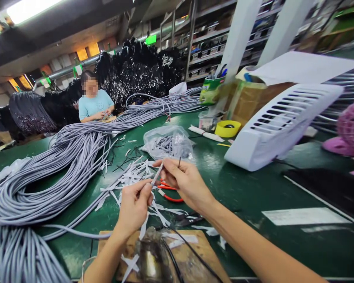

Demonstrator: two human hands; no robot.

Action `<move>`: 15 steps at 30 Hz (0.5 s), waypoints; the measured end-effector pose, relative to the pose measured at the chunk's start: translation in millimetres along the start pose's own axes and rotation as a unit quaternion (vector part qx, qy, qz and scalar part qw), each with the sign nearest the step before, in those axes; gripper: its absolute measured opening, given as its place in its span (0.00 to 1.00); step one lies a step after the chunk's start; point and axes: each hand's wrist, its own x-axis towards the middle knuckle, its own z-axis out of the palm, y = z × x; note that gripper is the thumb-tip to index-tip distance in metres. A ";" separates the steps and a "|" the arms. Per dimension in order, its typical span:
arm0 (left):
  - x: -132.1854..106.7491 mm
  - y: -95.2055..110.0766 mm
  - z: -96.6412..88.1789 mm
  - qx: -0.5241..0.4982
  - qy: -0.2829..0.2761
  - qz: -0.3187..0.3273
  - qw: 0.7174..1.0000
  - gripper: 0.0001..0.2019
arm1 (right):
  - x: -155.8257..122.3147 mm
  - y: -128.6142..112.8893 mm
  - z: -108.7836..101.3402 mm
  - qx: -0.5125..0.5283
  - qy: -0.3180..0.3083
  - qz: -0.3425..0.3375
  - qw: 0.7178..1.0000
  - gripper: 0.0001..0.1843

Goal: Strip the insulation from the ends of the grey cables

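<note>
My left hand [135,205] is closed around the end of a thin grey cable [157,175], holding it up over the green table [247,188]. My right hand [185,181] pinches the cable's tip between thumb and forefinger, and a short dark sleeve piece [179,161] sticks up from its fingers. Red-handled cutters [168,192] lie on the table just beneath both hands, among white strips of cut insulation [129,179].
A large bundle of grey cables [61,165] fills the left. A clear bag of small parts [168,143] lies ahead. A white fan [280,122], yellow tape roll [227,128] and cardboard box [253,98] stand right. A wooden board [191,251] is near me. A seated person [93,103] works opposite.
</note>
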 end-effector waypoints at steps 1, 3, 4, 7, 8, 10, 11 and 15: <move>-0.1 0.1 -0.2 -0.005 -0.004 -0.003 1.000 0.23 | -0.1 -0.3 -0.6 0.002 0.002 0.000 1.000 0.24; -0.3 0.5 -0.6 -0.018 -0.016 -0.011 1.000 0.24 | 0.1 -0.2 -2.0 0.001 0.007 -0.003 1.000 0.24; -0.3 0.8 -0.9 -0.026 -0.023 -0.014 0.999 0.25 | 0.4 0.2 -2.7 -0.002 0.008 -0.006 1.000 0.24; 0.0 2.2 -1.8 -0.063 -0.045 -0.026 0.997 0.26 | 1.8 2.6 -4.6 -0.024 0.010 -0.020 0.999 0.24; 0.2 2.8 -2.0 -0.077 -0.050 -0.030 0.995 0.26 | 2.2 3.6 -5.1 -0.036 0.011 -0.026 0.999 0.23; 0.6 3.8 -2.4 -0.097 -0.055 -0.039 0.993 0.26 | 2.7 5.3 -5.3 -0.060 0.009 -0.034 0.998 0.23; 0.7 4.2 -2.4 -0.102 -0.055 -0.042 0.992 0.26 | 2.6 5.8 -5.0 -0.069 0.005 -0.034 0.997 0.23; 0.9 4.4 -1.7 -0.098 -0.043 -0.037 0.994 0.26 | 0.6 5.5 -2.2 -0.082 -0.018 -0.033 0.996 0.23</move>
